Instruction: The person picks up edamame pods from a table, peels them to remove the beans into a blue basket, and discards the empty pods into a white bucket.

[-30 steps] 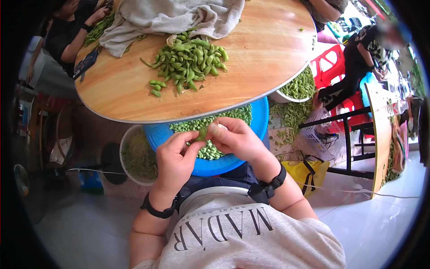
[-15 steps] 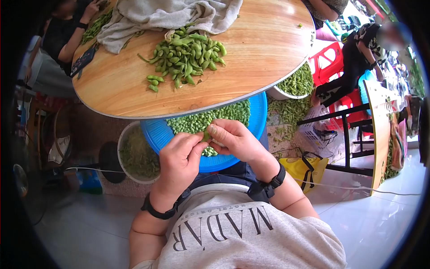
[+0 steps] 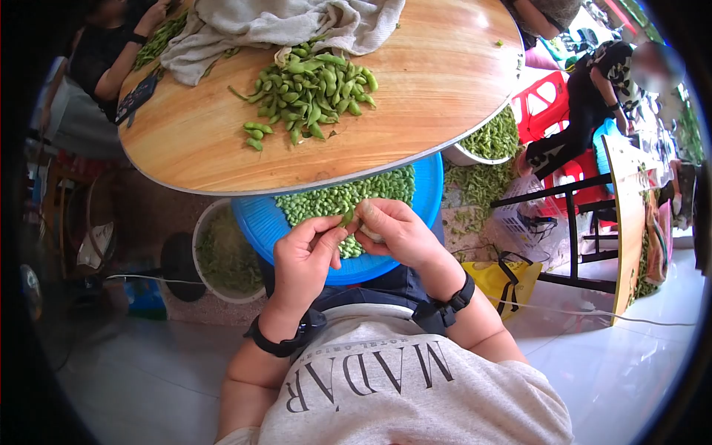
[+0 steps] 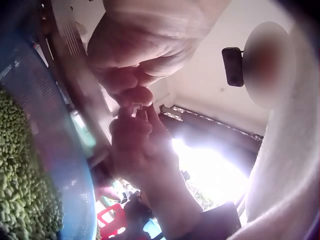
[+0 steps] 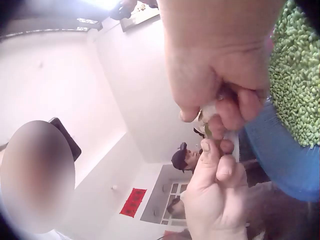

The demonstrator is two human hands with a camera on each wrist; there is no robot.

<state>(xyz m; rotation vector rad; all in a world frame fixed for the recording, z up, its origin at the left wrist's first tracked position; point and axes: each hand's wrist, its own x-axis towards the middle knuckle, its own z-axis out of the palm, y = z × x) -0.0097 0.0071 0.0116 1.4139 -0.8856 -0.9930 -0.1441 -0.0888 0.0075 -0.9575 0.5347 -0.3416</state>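
Observation:
Between my two hands, over the blue basket (image 3: 248,222), is a green bean pod (image 3: 347,216). My left hand (image 3: 305,248) pinches it between thumb and index finger. Thumb and curled fingers of my right hand (image 3: 394,231) grip the pod's other end. A small whitish thing (image 3: 373,235) shows under the right fingers; the frames do not tell its kind. Shelled green beans (image 3: 382,187) lie in the basket below the hands. In the right wrist view, the fingertips of the left hand (image 5: 212,200) meet those of the right hand (image 5: 220,65).
A round wooden table (image 3: 423,111) stands ahead, bearing a heap of pods (image 3: 319,93) and a grey cloth (image 3: 274,33). Buckets stand at left (image 3: 199,248) and right (image 3: 463,158). A yellow bag (image 3: 482,282) is on the floor. Other people are around the table.
The left hand has turned and its lower fingers have come down, while the pod now stands slightly higher and farther right between the hands. The right hand has shifted slightly right.

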